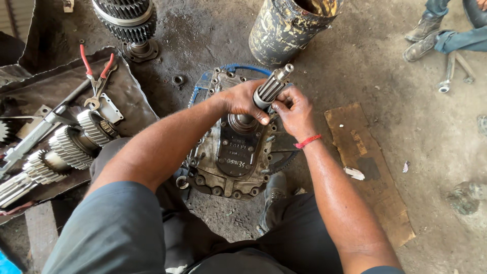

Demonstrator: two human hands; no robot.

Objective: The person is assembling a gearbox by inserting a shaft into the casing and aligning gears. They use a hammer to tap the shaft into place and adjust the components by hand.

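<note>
A greasy metal gearbox housing (231, 167) stands on the oily floor between my knees. A splined steel shaft (274, 83) sticks up out of its round bearing cover (239, 122). My left hand (243, 99) is wrapped around the lower part of the shaft from the left. My right hand (294, 109), with a red thread at the wrist, grips the same shaft from the right, fingers pressed against its base.
A gear cluster shaft (66, 149) lies on a dark sheet at left with red-handled pliers (96, 71) and a spanner. A large gear stack (127, 23) stands at top left, a dirty drum (286, 28) behind the housing. Cardboard (365, 162) lies at right; another person's boots (423, 33) at top right.
</note>
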